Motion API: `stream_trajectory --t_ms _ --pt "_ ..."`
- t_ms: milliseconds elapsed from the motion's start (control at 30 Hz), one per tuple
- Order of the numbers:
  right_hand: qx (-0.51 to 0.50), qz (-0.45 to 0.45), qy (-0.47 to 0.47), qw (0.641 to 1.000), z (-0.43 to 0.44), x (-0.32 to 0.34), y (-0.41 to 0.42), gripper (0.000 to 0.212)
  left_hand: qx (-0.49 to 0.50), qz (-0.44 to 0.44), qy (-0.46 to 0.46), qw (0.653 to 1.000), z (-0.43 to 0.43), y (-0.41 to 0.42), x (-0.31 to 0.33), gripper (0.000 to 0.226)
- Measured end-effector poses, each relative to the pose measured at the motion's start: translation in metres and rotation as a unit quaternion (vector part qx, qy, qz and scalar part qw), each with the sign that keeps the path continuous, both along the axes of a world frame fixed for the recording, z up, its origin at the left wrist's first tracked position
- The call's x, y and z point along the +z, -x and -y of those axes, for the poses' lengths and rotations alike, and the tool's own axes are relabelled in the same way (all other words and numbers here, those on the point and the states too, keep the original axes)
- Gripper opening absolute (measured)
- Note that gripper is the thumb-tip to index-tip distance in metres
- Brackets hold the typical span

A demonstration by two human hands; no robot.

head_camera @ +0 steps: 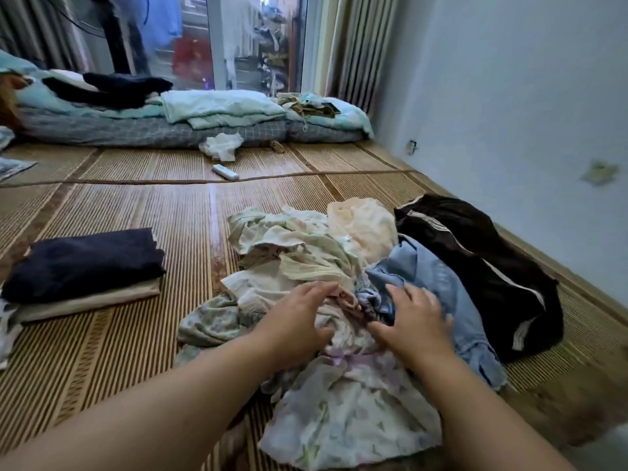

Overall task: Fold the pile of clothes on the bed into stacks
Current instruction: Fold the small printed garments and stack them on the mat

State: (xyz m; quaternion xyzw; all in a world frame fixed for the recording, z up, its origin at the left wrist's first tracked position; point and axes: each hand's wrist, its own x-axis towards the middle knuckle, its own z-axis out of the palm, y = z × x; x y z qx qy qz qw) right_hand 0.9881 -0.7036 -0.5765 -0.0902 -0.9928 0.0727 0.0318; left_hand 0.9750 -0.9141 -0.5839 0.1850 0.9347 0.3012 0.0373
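Head view, left to right.

Far left: folded stack (85, 270), navy piece on top of a beige one, sitting square on the bamboo mat (119, 351) that covers the bed. Small start, most of the work looks undone.

Centre: pile (299, 253) of pale crumpled garments, unsorted, well apart from the stack. A floral garment (343, 413) spills from it towards the camera.

Left hand (299, 321): on the pale cloth at the middle of the pile, fingers straight and spread, thumb out, holding nothing. Released.

Right hand (416, 322): just beside it, lying where the pale cloth meets the blue denim piece (438, 277). Motion-blurred, so I can't tell if the fingers have closed on fabric.

Right of that: dark striped trousers (475, 263), loose, touching the denim, near the wall.

My read of the step: picking the next garment out of the pile. To do it well:
- take one item only; layers are tangled at the centre, so pinch an edge or seam, not a fistful
- lift clear, shake it out, lay it flat on bare mat between pile and stack
- fold to match the stack's footprint so it sits level
- floral garment is on top and nearest, so it's the easy candidate.
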Motion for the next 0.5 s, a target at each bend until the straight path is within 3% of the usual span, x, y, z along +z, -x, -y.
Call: stream_trajectory --t_ms 100,200,267,367,433,500 --pt "-0.025 0.057 -0.048 0.997 -0.019 -0.008 0.008 0.058 -0.001 0.016 0.059 0.998 -0.014 0.016 -0.008 0.077" --pt "-0.006 0.050 -0.045 0.998 -0.023 -0.009 0.010 0.035 0.005 0.001 0.093 0.996 -0.018 0.023 -0.014 0.074" --pt "-0.003 0.042 0.003 0.999 -0.021 -0.005 0.010 0.039 0.020 0.004 0.090 0.996 -0.019 0.028 -0.012 0.065" --pt "0.006 0.051 0.052 0.997 -0.013 0.000 0.006 0.051 0.030 -0.058 0.155 0.986 -0.025 0.035 0.005 0.027" --pt "0.019 0.050 0.071 0.996 -0.004 0.004 0.004 0.055 0.021 -0.108 0.179 0.978 -0.030 0.038 0.023 0.022" --pt "0.045 0.034 0.102 0.993 0.008 0.010 0.002 0.059 0.004 -0.132 0.120 0.984 -0.031 0.041 0.046 0.021"
